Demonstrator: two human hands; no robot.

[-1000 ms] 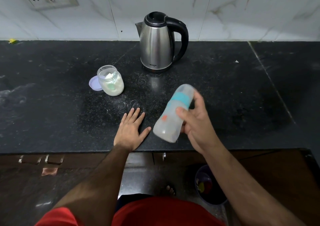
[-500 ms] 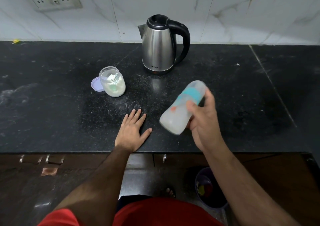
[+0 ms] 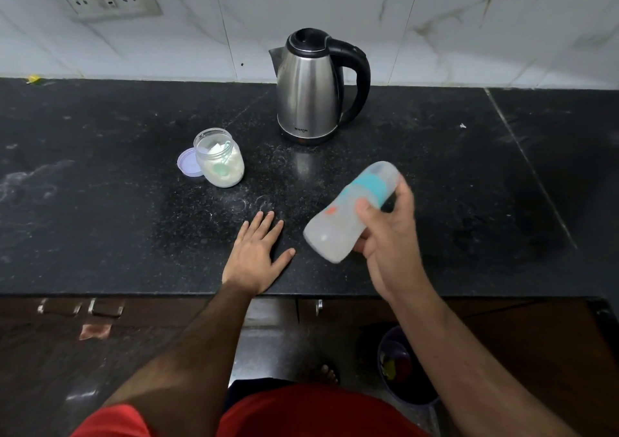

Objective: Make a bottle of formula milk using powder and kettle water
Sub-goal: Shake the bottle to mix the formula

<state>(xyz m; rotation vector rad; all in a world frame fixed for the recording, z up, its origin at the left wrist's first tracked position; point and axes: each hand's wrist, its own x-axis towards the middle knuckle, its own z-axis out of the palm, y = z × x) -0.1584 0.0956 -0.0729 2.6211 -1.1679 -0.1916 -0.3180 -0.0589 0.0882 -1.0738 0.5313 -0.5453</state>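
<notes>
Fingers (image 3: 365, 210) of the right hand (image 3: 392, 235) grip the tilted (blurred) bottle (image 3: 348, 214).

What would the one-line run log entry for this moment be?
stage: mixing | right hand: holds capped bottle tilted above counter | left hand: flat on counter | powder jar: open | kettle: upright

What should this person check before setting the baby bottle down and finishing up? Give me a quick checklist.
1. Bottle firmly held: ok, the right hand is wrapped round it, tilted above the counter.
2. Cap and teal collar on: ok, both look fitted.
3. Powder fully mixed: cannot tell, the contents look cloudy and blurred.
4. Landing spot free: ok, bare counter lies under the bottle.
5. Left hand out of the way: ok, flat on the counter, apart from the bottle.
6. Powder jar closed: not ok, its lid lies beside it.
</notes>
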